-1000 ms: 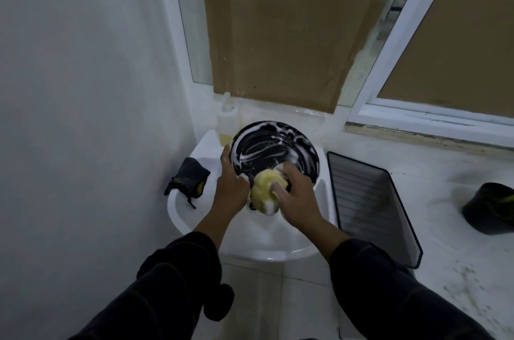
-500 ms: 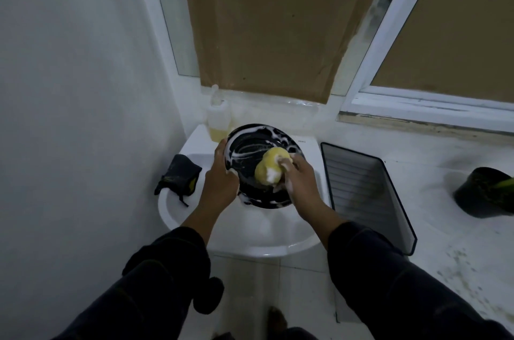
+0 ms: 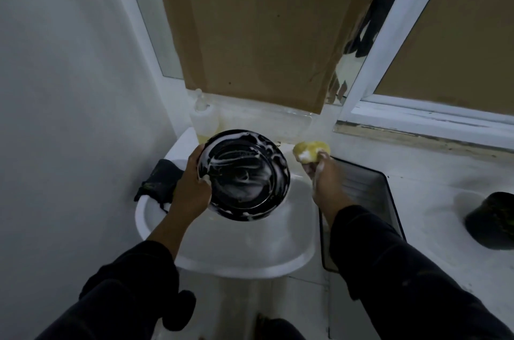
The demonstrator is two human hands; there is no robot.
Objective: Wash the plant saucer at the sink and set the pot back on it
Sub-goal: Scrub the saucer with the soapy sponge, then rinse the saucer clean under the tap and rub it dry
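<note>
The black round plant saucer (image 3: 244,175) is streaked with white soap foam and tilted up over the white sink (image 3: 250,250). My left hand (image 3: 192,186) grips its left rim. My right hand (image 3: 324,172) holds a foamy yellow sponge (image 3: 311,151) to the right of the saucer, apart from it, above the sink's back right corner. The black plant pot (image 3: 491,220) lies on the white counter at the far right.
A soap bottle (image 3: 204,120) stands at the sink's back left corner. A dark cloth (image 3: 160,181) hangs over the sink's left rim. A black drying tray (image 3: 367,200) lies right of the sink. A white wall is close on the left; cardboard covers the window behind.
My right hand has lifted the sponge off the saucer and moved it right, toward the sink's back corner. My left hand still holds the foamy saucer over the sink.
</note>
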